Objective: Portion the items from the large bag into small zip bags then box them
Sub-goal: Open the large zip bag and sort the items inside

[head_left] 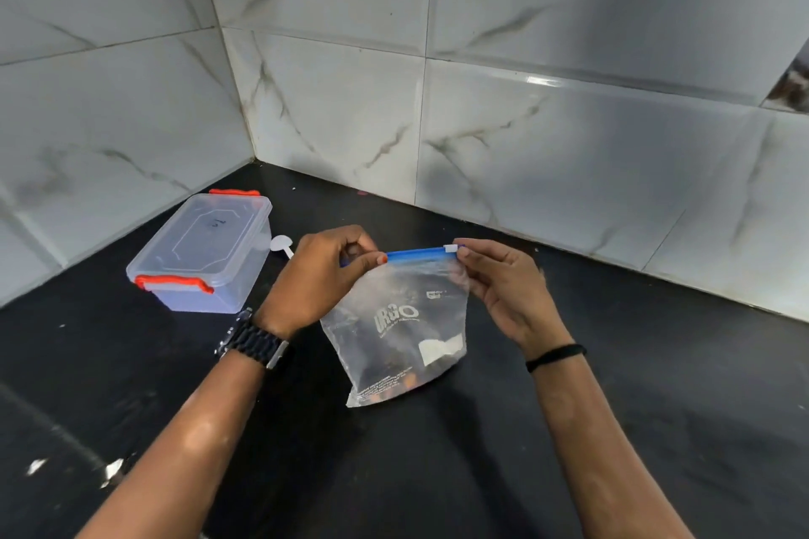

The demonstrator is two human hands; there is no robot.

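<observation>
the zip bag (396,326) stands upright on the black desk (613,407), its bottom edge resting on the surface just in front of the person, and its blue zip strip (416,254) runs left to right between the two hands. a few dark and orange pieces show through the clear plastic near the bottom; what they are is too blurred to say. the left hand (315,276) pinches the left end of the strip, thumb and forefinger curled tight on it. the right hand (503,289) holds the right end, fingertips narrow and closed around the bag's top corner just beside the white slider (451,249). so the slider sits at the right end, nearest the right hand, and the strip's long axis lies straight across toward the left hand. i'd judge the coming move to be a pull of the slider along that line while the left hand anchors the far end; whether that would open or seal the bag, i cannot tell. to the left, well apart from the bag, a clear plastic box (201,254) with orange clips sits with its lid on, and a white scoop (282,244) lies just beside it. the boxing step looks not yet begun.
</observation>
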